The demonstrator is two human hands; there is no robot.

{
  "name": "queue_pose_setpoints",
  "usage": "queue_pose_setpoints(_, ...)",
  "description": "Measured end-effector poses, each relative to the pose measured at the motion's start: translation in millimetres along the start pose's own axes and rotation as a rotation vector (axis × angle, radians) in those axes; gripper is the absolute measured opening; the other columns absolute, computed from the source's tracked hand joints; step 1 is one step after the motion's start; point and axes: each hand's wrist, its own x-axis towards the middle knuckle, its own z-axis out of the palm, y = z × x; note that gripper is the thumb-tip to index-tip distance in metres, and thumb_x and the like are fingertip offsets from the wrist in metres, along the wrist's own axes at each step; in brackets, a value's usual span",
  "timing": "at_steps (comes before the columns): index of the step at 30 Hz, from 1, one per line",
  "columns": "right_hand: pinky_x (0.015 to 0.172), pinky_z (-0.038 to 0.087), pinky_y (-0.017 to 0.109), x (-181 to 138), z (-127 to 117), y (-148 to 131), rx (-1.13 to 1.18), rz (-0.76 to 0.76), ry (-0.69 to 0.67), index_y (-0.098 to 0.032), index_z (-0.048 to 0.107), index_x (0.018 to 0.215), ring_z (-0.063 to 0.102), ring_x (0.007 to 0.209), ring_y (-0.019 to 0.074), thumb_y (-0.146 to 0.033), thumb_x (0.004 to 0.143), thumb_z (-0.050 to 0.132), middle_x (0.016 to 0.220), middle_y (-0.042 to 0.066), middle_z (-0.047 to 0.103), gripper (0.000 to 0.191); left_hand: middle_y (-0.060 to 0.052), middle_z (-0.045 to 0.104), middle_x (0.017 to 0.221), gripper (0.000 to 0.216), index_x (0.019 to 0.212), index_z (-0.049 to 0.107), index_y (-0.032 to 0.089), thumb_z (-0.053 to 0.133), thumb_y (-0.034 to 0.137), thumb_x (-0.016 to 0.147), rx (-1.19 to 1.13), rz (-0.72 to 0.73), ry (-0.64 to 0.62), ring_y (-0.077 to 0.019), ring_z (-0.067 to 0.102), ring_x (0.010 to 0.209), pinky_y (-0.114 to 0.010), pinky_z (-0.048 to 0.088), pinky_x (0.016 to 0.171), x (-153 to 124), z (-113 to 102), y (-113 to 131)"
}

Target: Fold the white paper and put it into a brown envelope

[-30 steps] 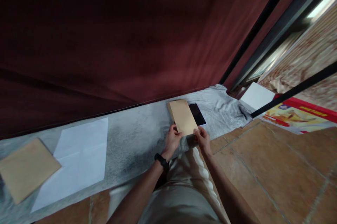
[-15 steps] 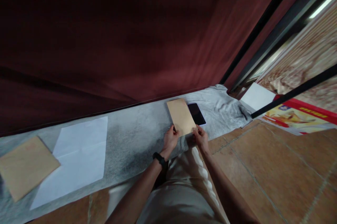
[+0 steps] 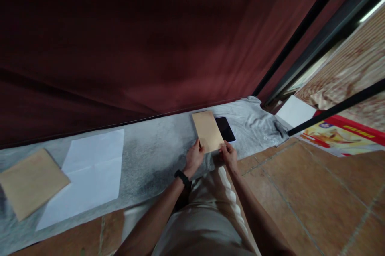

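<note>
A tan paper envelope [image 3: 208,131] is held by its near end between my two hands, over the grey cloth. My left hand [image 3: 194,156] pinches its near left corner, and a dark band circles that wrist. At the near right corner, my right hand [image 3: 229,155] grips the envelope with thumb and fingers. Just right of the envelope lies a dark-screened phone or small tablet [image 3: 225,129], partly covered at its left edge. Whether the envelope's far end touches the cloth I cannot tell.
Grey cloth [image 3: 144,163] covers the long narrow surface. Toward its left end, a second tan envelope [image 3: 33,183] overlaps a creased white sheet [image 3: 90,171]. A dark red curtain [image 3: 135,67] hangs behind. To the right are a black bar [image 3: 337,107] and a red-and-yellow printed box [image 3: 345,133].
My view has shifted slightly. Both hands keep hold of the envelope, which stays in nearly the same place beside the dark-screened device.
</note>
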Motion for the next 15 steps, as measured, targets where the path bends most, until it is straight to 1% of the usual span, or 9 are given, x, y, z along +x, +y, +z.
queue_pose_setpoints(3, 0.044, 0.046, 0.026, -3.7, -0.1, -2.3, 0.026, -0.011, 0.019, -0.013, 0.063, 0.130, 0.051, 0.051, 0.0148, -0.061, 0.083, 0.060, 0.066, -0.001, 0.062, 0.067, -0.003, 0.074, 0.084, 0.038, 0.131, 0.063, 0.021, 0.059, 0.024, 0.093, -0.102, 0.020, 0.060, -0.0175, 0.067, 0.074, -0.024, 0.044, 0.068, -1.2, 0.8, -4.6)
queue_pose_setpoints(6, 0.044, 0.046, 0.027, -7.0, -0.2, -2.8, 0.045, -0.019, 0.042, -0.014, 0.059, 0.133, 0.051, 0.051, 0.0155, -0.060, 0.083, 0.059, 0.066, -0.002, 0.061, 0.068, -0.002, 0.071, 0.077, 0.043, 0.131, 0.064, 0.021, 0.065, 0.026, 0.088, -0.228, 0.033, 0.113, -0.0190, 0.066, 0.072, -0.026, 0.047, 0.071, -4.5, 0.0, -10.4)
queue_pose_setpoints(8, 0.045, 0.046, 0.028, -8.5, -0.4, -2.7, 0.041, -0.021, 0.040, -0.014, 0.058, 0.134, 0.050, 0.050, 0.0159, -0.061, 0.084, 0.058, 0.065, -0.002, 0.060, 0.069, -0.002, 0.070, 0.076, 0.047, 0.133, 0.063, 0.020, 0.065, 0.026, 0.087, -0.265, 0.034, 0.122, -0.0197, 0.066, 0.073, -0.027, 0.050, 0.075, -8.2, -1.5, -14.8)
queue_pose_setpoints(12, 0.047, 0.045, 0.028, -11.6, -2.0, -3.0, 0.027, -0.038, 0.042, -0.014, 0.055, 0.138, 0.050, 0.052, 0.0161, -0.060, 0.085, 0.056, 0.066, -0.003, 0.058, 0.071, -0.005, 0.070, 0.075, 0.054, 0.139, 0.060, 0.013, 0.064, 0.026, 0.086, -0.267, 0.049, 0.111, -0.0219, 0.066, 0.076, -0.034, 0.053, 0.082, -19.8, -5.8, -26.0)
queue_pose_setpoints(15, 0.049, 0.041, 0.027, -17.8, -5.1, -2.7, 0.041, -0.079, 0.095, -0.015, 0.051, 0.140, 0.046, 0.052, 0.0146, -0.059, 0.087, 0.053, 0.067, -0.005, 0.053, 0.069, -0.004, 0.070, 0.077, 0.055, 0.141, 0.060, 0.015, 0.061, 0.025, 0.087, -0.268, 0.063, 0.112, -0.0214, 0.066, 0.077, -0.035, 0.054, 0.085, -32.7, -10.9, -39.4)
